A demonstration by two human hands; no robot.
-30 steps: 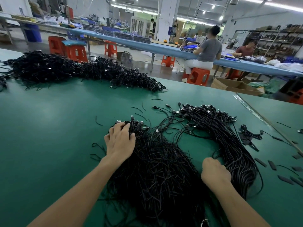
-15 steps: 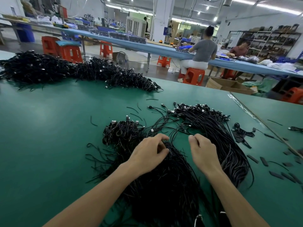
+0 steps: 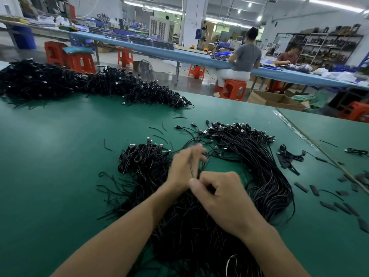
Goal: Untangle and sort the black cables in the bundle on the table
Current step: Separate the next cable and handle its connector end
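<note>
A tangled bundle of black cables [image 3: 145, 168] lies on the green table [image 3: 50, 166] in front of me. To its right an orderly curved sheaf of black cables [image 3: 265, 172] has its plugs at the far end. My left hand [image 3: 185, 166], blurred, is raised over the gap between them and pinches thin black cable strands. My right hand [image 3: 221, 194] is closed into a fist just below it, gripping the same strands where they rise from the bundle.
A long heap of black cables [image 3: 83, 84] stretches across the table's far left. Short black strips [image 3: 327, 204] and a small coiled cable [image 3: 289, 156] lie to the right, near the seam with the neighbouring table. Two people sit at a blue bench beyond.
Both hands have come together above the middle of the bundle. The right hand has closed into a fist on strands, and the left has lifted and pulls strands up.
</note>
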